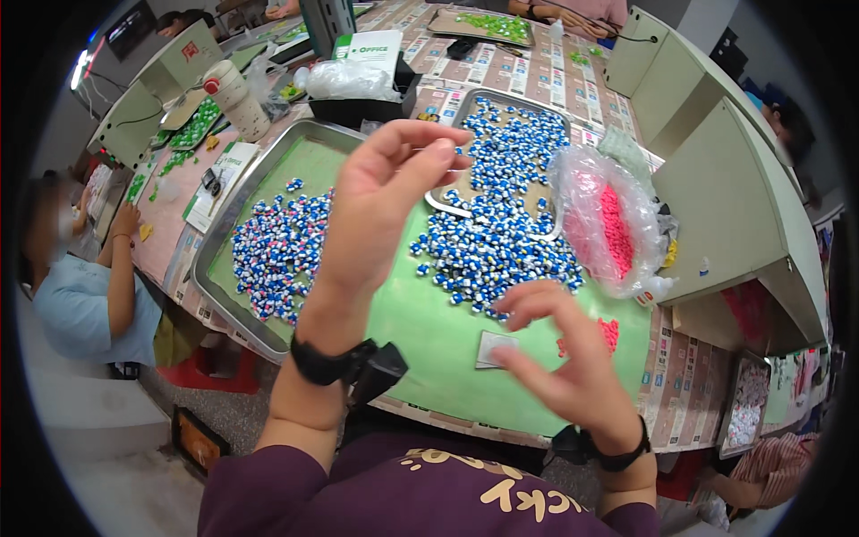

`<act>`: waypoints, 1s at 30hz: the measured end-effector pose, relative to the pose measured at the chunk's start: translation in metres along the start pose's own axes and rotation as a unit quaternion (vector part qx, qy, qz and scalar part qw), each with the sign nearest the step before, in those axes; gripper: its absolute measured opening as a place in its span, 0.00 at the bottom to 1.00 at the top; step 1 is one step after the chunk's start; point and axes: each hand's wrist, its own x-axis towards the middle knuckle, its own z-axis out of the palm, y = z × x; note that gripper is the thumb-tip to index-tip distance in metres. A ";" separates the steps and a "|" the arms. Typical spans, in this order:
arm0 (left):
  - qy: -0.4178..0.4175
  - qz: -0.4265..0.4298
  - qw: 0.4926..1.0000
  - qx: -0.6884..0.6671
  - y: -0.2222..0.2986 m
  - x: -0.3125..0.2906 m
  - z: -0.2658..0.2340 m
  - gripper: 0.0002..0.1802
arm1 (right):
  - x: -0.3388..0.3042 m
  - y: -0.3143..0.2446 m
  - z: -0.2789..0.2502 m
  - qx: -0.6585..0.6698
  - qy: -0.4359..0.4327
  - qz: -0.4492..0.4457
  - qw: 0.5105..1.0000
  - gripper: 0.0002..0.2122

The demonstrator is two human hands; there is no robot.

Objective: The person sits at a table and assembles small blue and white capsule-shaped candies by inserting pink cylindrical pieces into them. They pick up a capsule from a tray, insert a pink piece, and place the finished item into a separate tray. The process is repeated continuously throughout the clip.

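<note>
Nearest, the right hand (562, 358) hovers over the green mat (429, 331), fingers spread loosely, holding nothing, just beside a small grey card (494, 347). The left hand (380, 210) is raised, thumb and forefinger pinched together; what they grip cannot be told. Beyond lie blue-and-white pieces (497, 242), then a steel tray (228, 215).

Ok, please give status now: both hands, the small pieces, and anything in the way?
Left hand raised, fingers pinched, contents unclear. Right hand open above green mat. Blue-white pieces piled ahead. Pink bag beside them.
</note>
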 end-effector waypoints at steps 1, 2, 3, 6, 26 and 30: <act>0.009 -0.008 1.000 -0.019 -0.010 0.005 0.011 0.11 | 0.000 -0.004 0.008 0.005 -0.032 0.014 0.999 0.16; 0.006 -0.009 1.000 -0.019 -0.014 0.009 0.018 0.11 | 0.001 -0.007 0.016 0.013 -0.066 0.025 0.997 0.20; 0.004 -0.010 1.000 -0.019 -0.016 0.011 0.024 0.10 | 0.001 -0.009 0.021 0.040 -0.078 0.054 0.995 0.24; -0.010 0.024 0.999 -0.035 -0.013 0.019 0.042 0.10 | 0.001 -0.006 0.036 0.071 -0.097 0.086 0.989 0.37; -0.098 0.268 0.794 0.536 -0.067 -0.006 0.013 0.05 | 0.018 0.022 0.077 0.281 -0.053 0.264 0.921 0.28; -0.092 0.249 0.788 0.555 -0.055 -0.017 0.007 0.05 | 0.020 0.021 0.082 0.288 -0.072 0.265 0.917 0.28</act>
